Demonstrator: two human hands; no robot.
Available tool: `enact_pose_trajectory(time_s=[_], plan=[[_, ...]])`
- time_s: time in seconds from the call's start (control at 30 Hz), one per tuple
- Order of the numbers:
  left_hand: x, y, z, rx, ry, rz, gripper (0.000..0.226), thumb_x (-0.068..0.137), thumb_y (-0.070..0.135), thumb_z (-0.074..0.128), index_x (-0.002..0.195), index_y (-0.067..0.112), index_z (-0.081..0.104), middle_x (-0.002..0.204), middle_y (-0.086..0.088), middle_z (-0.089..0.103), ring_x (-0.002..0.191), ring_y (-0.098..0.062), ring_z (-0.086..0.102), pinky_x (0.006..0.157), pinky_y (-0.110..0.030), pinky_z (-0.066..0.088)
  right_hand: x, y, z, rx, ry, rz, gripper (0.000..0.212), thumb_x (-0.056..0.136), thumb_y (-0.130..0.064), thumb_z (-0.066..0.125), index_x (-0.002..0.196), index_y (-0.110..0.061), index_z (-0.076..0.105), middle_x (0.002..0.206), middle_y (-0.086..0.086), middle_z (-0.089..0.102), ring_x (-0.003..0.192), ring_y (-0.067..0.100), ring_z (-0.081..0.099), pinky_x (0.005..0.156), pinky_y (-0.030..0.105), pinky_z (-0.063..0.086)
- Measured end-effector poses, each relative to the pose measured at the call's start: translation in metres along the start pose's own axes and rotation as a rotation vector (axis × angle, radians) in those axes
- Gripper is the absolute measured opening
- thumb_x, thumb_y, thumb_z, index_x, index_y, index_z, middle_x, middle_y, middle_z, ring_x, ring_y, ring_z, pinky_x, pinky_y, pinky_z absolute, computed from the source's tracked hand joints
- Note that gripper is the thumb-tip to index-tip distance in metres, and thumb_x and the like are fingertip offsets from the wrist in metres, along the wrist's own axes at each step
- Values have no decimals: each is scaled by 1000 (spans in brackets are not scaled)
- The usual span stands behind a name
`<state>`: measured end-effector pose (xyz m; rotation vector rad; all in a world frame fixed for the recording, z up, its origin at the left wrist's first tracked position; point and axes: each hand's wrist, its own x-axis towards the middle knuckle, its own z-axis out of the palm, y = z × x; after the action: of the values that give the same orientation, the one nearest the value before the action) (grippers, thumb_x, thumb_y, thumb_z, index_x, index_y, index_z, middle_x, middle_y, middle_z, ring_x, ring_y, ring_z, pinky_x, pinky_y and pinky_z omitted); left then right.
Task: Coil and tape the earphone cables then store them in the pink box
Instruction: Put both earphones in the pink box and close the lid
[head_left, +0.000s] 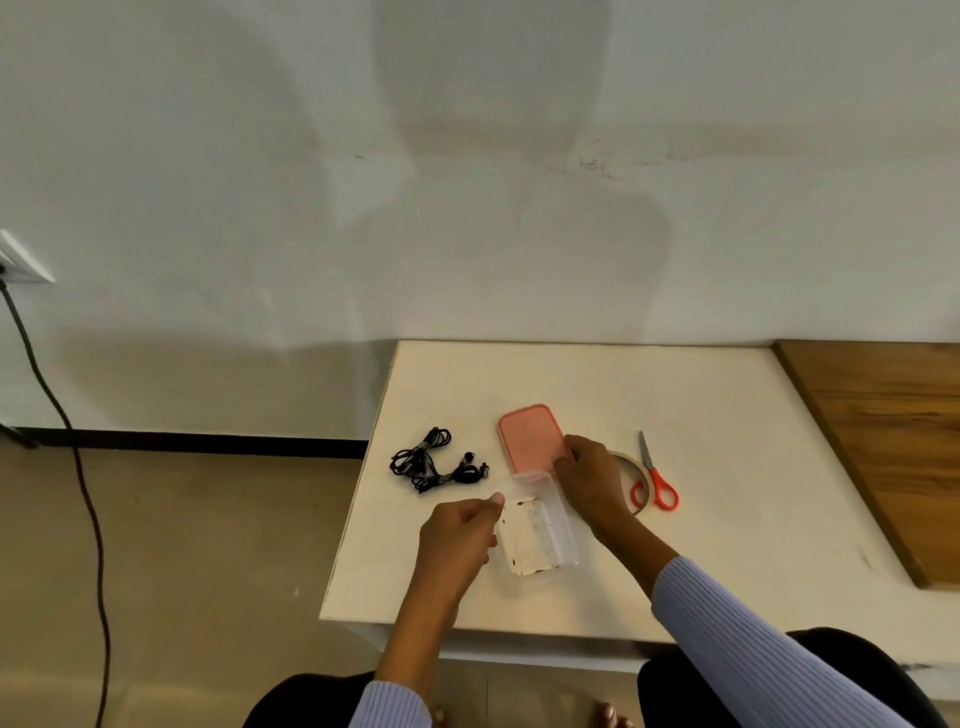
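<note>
A clear plastic box (540, 535) sits on the white table (727, 415), its pink lid (527, 434) lying flat just behind it. My left hand (460, 535) grips the box's left rim with the thumb on top. My right hand (589, 478) pinches the near right corner of the pink lid. Black earphone cables (428, 460) lie in loose coiled bundles on the table to the left of the lid. A roll of tape (636, 480) lies partly hidden behind my right hand.
Orange-handled scissors (655, 480) lie right of the tape roll. A wooden board (893, 447) covers the table's right side. The table's left edge drops to the floor, where a black power cord (78, 467) hangs from a wall socket.
</note>
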<state>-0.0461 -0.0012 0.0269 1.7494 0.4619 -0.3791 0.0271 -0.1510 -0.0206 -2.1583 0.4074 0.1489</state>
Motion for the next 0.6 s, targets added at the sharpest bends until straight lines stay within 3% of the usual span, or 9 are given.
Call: enact_pose_trajectory(time_s=[0.13, 0.23, 0.5, 0.6], plan=[[-1, 2, 1, 31, 10, -13, 28, 93, 35, 54, 75, 17, 67, 89, -7, 69, 92, -27, 66, 90, -41, 53, -8, -1, 3, -116, -5, -71, 36, 94, -3, 44, 130, -3, 50, 128, 13, 58, 110, 25, 57, 90, 29, 46], [-3, 2, -3, 62, 33, -15, 32, 93, 35, 53, 77, 10, 65, 88, -12, 70, 90, -28, 66, 90, -43, 52, -18, -3, 4, -146, -10, -121, 41, 95, -4, 45, 135, -6, 46, 138, 11, 51, 122, 26, 52, 100, 30, 42], [-1, -5, -24, 154, 122, 10, 31, 94, 36, 50, 77, 12, 58, 88, -21, 69, 85, -33, 65, 87, -45, 51, -24, -17, 18, -321, -78, -409, 29, 91, -10, 55, 118, -14, 63, 125, 2, 61, 111, 17, 58, 94, 24, 43], [0, -6, -27, 157, 142, -6, 33, 94, 35, 51, 75, 10, 61, 89, -20, 70, 88, -33, 66, 87, -44, 53, -10, -36, 26, -349, -187, -519, 21, 89, -14, 61, 108, -16, 69, 115, 1, 67, 103, 17, 61, 90, 27, 48]])
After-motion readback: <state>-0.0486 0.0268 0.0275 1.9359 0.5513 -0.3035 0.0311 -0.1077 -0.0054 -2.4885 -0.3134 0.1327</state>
